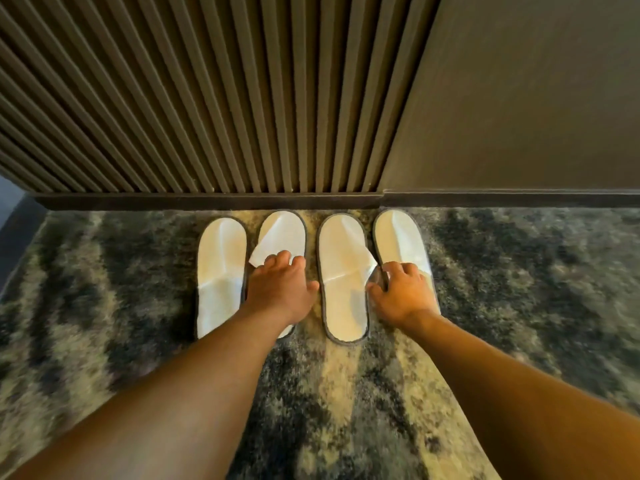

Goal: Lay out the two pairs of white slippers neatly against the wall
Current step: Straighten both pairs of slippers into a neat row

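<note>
Several white slippers with grey trim lie side by side on the carpet, toes toward the wall. The far-left slipper (220, 271) lies free. My left hand (280, 289) presses down on the second slipper (281, 237), fingers at the edge of its upper. The third slipper (343, 282) lies between my hands, its upper lifted at the right edge. My right hand (401, 292) rests on the fourth slipper (398, 237), fingers curled at its upper's edge.
A dark skirting board (207, 201) runs along the foot of a ribbed wooden wall panel (207, 98); a plain dark wall (519, 98) continues to the right. The mottled grey and cream carpet (519, 271) spreads on all sides.
</note>
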